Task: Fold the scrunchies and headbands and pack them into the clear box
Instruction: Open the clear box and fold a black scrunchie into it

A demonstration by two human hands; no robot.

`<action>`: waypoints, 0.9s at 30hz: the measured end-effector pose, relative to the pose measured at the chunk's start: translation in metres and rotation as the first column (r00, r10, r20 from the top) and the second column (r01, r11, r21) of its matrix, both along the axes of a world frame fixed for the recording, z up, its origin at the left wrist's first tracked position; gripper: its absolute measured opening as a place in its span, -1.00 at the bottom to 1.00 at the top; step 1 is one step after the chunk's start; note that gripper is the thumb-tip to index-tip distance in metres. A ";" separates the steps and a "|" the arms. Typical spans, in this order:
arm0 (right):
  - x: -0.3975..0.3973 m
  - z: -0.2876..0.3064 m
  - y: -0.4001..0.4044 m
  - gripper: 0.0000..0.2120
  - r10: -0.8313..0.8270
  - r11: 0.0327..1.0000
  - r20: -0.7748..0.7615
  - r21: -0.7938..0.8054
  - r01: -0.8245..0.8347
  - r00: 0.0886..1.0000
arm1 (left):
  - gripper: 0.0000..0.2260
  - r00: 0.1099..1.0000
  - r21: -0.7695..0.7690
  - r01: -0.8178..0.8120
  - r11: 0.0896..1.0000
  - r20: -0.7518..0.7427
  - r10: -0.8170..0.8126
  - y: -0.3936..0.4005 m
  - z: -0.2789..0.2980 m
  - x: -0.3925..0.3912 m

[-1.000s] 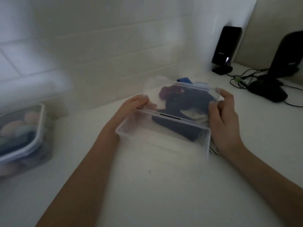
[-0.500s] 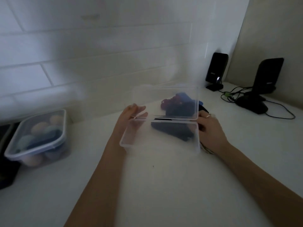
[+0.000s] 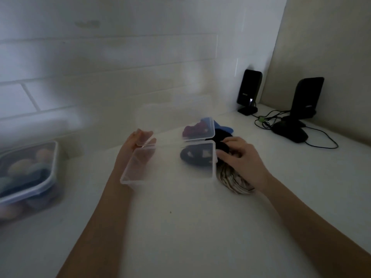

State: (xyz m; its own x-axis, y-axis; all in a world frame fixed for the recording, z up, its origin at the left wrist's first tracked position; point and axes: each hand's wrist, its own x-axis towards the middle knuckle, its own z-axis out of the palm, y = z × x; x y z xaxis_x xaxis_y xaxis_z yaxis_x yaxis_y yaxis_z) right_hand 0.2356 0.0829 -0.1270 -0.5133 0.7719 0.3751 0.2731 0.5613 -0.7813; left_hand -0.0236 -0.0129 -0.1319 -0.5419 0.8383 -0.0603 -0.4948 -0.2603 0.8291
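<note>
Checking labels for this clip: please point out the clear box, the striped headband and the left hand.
clear box (image 3: 128, 178), head view, near left corner of its rim.
striped headband (image 3: 234, 182), head view, bunched fabric below the right hand.
left hand (image 3: 133, 142), head view, the palm beside the box's left end.

Home desk: speakers (image 3: 249, 91), tiled wall (image 3: 100, 57).
</note>
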 end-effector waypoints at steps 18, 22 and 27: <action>-0.005 0.072 -0.029 -0.64 0.096 0.786 -0.578 -0.456 -0.418 0.810 | -0.82 0.866 -0.158 -0.098 0.983 -0.500 0.006 0.007 0.006 0.030; -0.041 0.069 -0.036 -0.79 0.307 0.671 -0.482 -0.502 -0.546 0.821 | -0.61 0.458 0.012 -0.350 0.937 -0.870 0.182 -0.005 0.010 0.033; -0.053 0.045 -0.031 -0.47 0.406 0.591 -0.506 -0.489 -0.641 0.761 | -0.49 0.619 0.133 -0.010 0.991 -0.777 0.111 -0.015 0.036 0.058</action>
State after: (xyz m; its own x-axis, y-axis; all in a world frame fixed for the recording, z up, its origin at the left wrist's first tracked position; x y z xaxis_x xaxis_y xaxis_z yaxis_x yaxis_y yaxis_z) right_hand 0.1830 0.0519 -0.0818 -0.8478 0.5090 0.1487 -0.2307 -0.1015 -0.9677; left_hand 0.0349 -0.0279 -0.0954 -0.3915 0.7754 0.4955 0.3471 -0.3743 0.8599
